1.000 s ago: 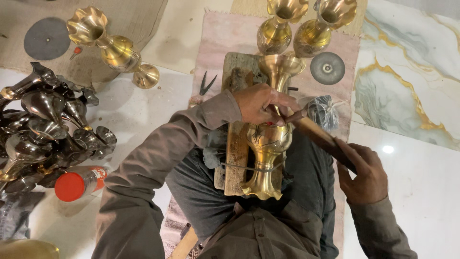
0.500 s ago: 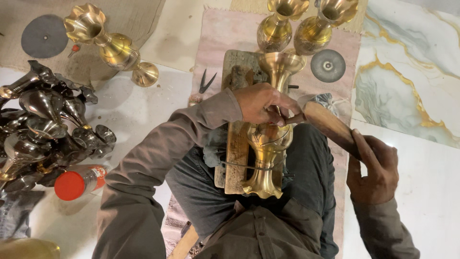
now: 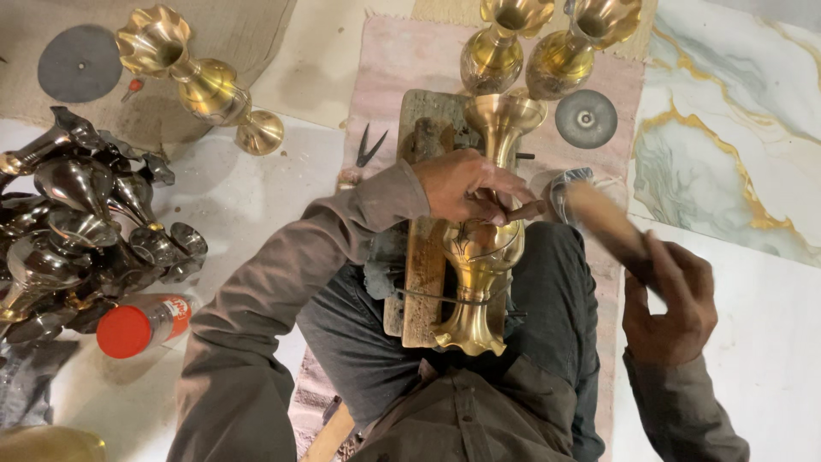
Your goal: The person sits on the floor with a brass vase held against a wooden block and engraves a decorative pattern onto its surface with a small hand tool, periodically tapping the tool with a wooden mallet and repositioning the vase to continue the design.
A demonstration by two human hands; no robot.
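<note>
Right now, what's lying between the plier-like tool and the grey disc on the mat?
In the head view, the brass vase strapped on the wooden board lies between the pliers and the grey disc.

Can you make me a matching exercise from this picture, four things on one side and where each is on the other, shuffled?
Things:
1. brass vase
2. bottle
3. mallet
4. scissors

Places:
A. on the pink mat beside the plank
B. on the floor by the dark vases
C. in the right hand
D. lying on the plank, under the left hand

Pairs: 1-D, 2-B, 3-C, 4-A
</note>
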